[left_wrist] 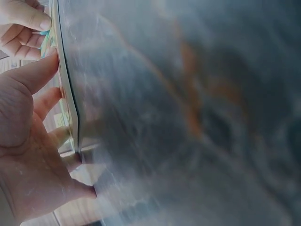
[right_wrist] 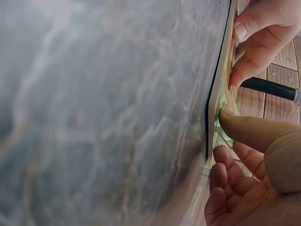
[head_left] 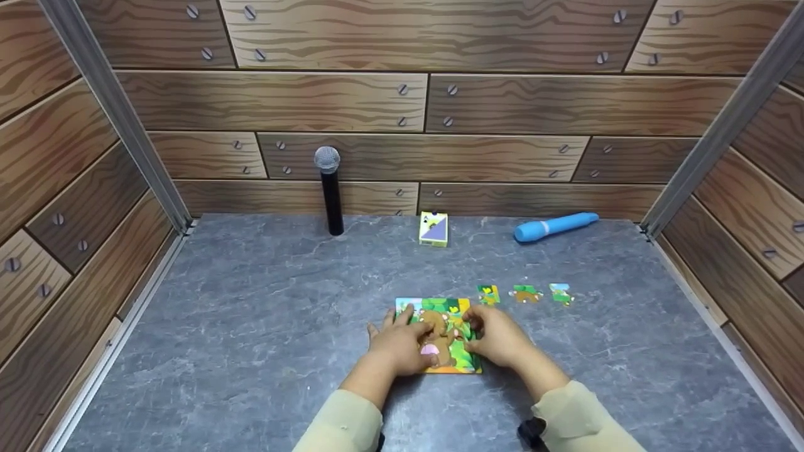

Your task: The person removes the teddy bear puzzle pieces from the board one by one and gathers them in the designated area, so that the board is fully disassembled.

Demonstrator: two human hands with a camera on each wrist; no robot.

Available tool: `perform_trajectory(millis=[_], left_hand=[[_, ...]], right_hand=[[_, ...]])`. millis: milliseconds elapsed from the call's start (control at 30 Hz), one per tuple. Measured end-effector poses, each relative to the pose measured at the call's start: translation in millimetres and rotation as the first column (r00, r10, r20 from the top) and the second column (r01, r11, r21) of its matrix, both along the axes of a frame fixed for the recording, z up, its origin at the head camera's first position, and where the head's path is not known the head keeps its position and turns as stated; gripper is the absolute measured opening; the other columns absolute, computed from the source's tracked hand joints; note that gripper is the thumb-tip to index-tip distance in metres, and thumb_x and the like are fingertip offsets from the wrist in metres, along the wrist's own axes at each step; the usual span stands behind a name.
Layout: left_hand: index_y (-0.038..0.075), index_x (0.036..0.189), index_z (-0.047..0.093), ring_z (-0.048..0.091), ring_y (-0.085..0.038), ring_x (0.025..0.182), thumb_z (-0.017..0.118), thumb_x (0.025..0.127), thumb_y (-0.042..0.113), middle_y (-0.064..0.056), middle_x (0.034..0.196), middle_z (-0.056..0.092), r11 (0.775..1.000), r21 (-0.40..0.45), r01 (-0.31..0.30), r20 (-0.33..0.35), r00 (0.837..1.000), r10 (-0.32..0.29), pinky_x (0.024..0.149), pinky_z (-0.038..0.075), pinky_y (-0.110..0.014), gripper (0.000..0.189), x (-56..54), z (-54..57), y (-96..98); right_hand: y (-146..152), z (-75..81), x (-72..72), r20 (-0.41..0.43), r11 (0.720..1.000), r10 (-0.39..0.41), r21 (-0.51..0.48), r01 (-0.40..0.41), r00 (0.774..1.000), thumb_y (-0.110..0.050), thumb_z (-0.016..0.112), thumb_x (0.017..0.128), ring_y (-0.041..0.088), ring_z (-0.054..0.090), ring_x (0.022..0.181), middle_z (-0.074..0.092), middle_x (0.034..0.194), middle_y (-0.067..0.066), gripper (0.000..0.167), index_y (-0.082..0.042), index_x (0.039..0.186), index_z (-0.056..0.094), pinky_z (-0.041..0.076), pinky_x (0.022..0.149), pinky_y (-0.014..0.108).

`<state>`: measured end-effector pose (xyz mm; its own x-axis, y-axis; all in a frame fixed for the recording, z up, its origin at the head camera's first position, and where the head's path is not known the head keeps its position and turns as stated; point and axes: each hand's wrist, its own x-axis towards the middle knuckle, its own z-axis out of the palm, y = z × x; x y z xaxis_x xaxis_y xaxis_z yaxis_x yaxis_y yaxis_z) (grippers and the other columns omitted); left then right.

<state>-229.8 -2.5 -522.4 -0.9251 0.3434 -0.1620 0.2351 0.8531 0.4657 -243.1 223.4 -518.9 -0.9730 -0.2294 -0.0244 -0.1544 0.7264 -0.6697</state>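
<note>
A jigsaw puzzle board (head_left: 466,363) with a brown bear on a green background lies flat on the table. My left hand (head_left: 397,346) rests on its left side, fingers spread and the fingertips touching the surface. At the board's right side, my right hand (head_left: 500,338) pinches a green puzzle piece (right_wrist: 225,135) between thumb and fingers. This piece is tilted up from the board in the right wrist view, and the head view mostly hides it behind the fingers. Beyond the board lie three loose pieces: a yellow-green one (head_left: 488,294), a brown-green one (head_left: 526,294) and a blue-green one (head_left: 561,293).
Along the back of the grey marbled table (head_left: 264,326) stand a black microphone (head_left: 333,198) and a yellow and purple card box (head_left: 433,229). A blue microphone-shaped object (head_left: 556,226) lies at the back right. Wood-patterned walls (head_left: 502,100) enclose the back and sides.
</note>
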Motion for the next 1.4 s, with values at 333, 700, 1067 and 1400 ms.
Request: perform_trajectory(millis=[333,700,1067,1400], left_hand=[[0.027,0.150,0.062,0.019,-0.049,0.158,0.081,0.090,0.050,-0.012,0.172,0.030,1.000,0.013,0.002,0.002,1.000,-0.002,0.115,0.012,-0.085,0.067,0.7,1.5,-1.1],[0.026,0.150,0.063,0.018,-0.049,0.158,0.082,0.090,0.049,-0.012,0.172,0.030,0.999,0.035,-0.005,0.005,1.000,0.005,0.115,0.011,-0.084,0.067,0.5,0.4,-1.2],[0.025,0.150,0.063,0.017,-0.048,0.159,0.082,0.089,0.050,-0.011,0.173,0.029,0.999,0.046,-0.014,0.019,1.000,0.013,0.117,0.009,-0.083,0.068,0.9,0.9,-1.5],[0.026,0.151,0.062,0.017,-0.049,0.158,0.083,0.089,0.049,-0.012,0.173,0.029,0.999,0.049,-0.006,0.012,1.000,0.005,0.116,0.009,-0.084,0.069,1.7,1.4,-2.1]], right_hand=[[2.5,-1.4,-0.9,0.022,0.998,0.028,-0.065,-0.027,0.999,0.012,0.083,0.076,0.019,0.056,0.078,0.061,0.088,0.004,0.045,0.002,0.117,0.069,0.051,0.070,0.033],[3.5,-3.0,-2.0,0.039,0.994,0.007,-0.107,-0.002,0.999,0.012,0.083,0.075,0.017,0.058,0.076,0.061,0.088,0.005,0.052,0.010,0.124,0.066,0.054,0.070,0.032],[11.1,-0.1,-3.0,-0.038,0.990,0.018,-0.138,-0.023,0.999,0.012,0.070,0.077,0.018,0.060,0.078,0.064,0.089,0.006,0.049,0.014,0.126,0.066,0.053,0.068,0.027],[44.1,18.1,-6.7,-0.199,0.984,0.035,-0.163,-0.068,0.979,0.011,0.073,0.080,0.025,0.064,0.089,0.068,0.099,0.010,0.048,0.008,0.128,0.071,0.056,0.076,0.034]])
